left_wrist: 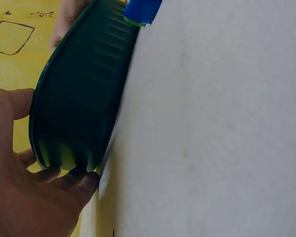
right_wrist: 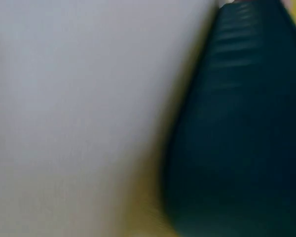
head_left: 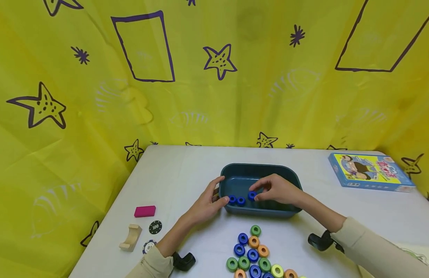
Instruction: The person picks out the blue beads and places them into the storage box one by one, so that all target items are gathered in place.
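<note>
A dark teal tray stands on the white table. My left hand grips its left end, thumb near the front corner and a finger at the back rim; in the left wrist view, the left hand has its fingers against the tray's end wall. Over the tray, my right hand pinches a blue ring between thumb and fingers. Two more blue rings, one at the corner and one beside it, lie inside along the front left. In the right wrist view only the tray's outer wall shows, blurred.
Several green, blue, orange and yellow rings lie in front of the tray. At left are a pink block, a wooden arch, a black chip and another chip. A blue game box lies at back right.
</note>
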{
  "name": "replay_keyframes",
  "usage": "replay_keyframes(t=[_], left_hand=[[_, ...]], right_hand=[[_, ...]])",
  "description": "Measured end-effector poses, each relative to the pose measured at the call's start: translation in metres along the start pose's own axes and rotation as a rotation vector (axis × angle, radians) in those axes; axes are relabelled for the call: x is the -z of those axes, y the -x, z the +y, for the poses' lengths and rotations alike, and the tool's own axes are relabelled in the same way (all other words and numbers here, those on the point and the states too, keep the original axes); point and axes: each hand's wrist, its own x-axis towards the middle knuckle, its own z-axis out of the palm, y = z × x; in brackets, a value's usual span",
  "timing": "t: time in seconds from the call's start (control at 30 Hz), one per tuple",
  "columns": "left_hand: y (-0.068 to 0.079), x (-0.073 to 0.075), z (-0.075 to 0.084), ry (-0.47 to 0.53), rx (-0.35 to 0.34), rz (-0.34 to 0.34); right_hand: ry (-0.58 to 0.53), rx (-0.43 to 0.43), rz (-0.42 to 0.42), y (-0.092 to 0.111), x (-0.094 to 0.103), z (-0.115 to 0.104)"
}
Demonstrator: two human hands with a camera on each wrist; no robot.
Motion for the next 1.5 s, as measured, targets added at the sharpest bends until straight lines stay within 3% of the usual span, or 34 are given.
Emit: replay_keyframes(t=[0.2, 0.37, 0.5, 0.63, 0.77, 0.97, 1.07, 1.13, 1.27, 1.5], left_hand=[[-0.001, -0.001, -0.001, 0.005, -0.006, -0.008], [-0.002, 0.000, 0.000, 0.003, 0.006, -0.006], [-0.002, -0.001, -0.001, 0.016, 0.014, -0.006], [0.001, 0.001, 0.009, 0.047, 0.009, -0.025], [0.005, 0.002, 0.022, 0.048, 0.010, -0.031], [-0.002, 0.000, -0.002, 0.019, 0.007, -0.003], [-0.003, 0.000, -0.003, 0.027, 0.000, -0.003], [-0.003, 0.001, -0.002, 0.025, -0.005, -0.003], [-0.003, 0.001, -0.001, 0.014, -0.013, -0.003], [-0.002, 0.001, -0.002, 0.026, -0.022, -0.009]], right_hand=[[-0.002, 0.034, -0.093, -0.008, -0.004, 0.013], [0.005, 0.005, -0.124, -0.010, -0.007, 0.014], [0.017, -0.007, -0.131, -0.011, -0.009, 0.015], [0.026, 0.016, -0.072, -0.008, -0.007, 0.011], [0.051, 0.039, 0.031, 0.001, -0.003, -0.005], [-0.003, 0.128, 0.071, 0.028, -0.010, -0.048], [-0.041, 0.168, 0.054, 0.041, -0.025, -0.060], [-0.063, 0.142, 0.033, 0.048, -0.038, -0.063], [-0.065, 0.007, 0.002, 0.057, -0.061, -0.061], [-0.086, -0.138, 0.023, 0.059, -0.087, -0.050]])
